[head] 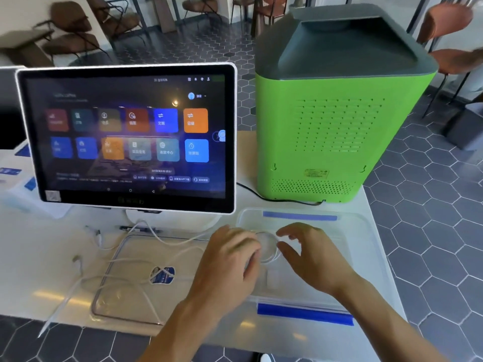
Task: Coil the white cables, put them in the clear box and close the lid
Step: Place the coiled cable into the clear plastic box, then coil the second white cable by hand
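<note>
A small coil of white cable [269,248] sits between my two hands, just over the left edge of the clear box [363,231], which has blue clips at its far and near sides. My left hand [230,265] grips the coil's left side. My right hand [311,254] pinches its right side with thumb and fingers. The rest of this cable trails left across the clear lid [125,278], which lies flat on the white table. More loose white cable [75,280] sprawls over the lid and table to the left.
A touchscreen monitor [128,137] on a white stand sits behind the lid. A green machine [332,131] stands behind the box, its black cord [261,195] on the table. A blue-white sticker [162,275] lies on the lid. The table edge runs close in front.
</note>
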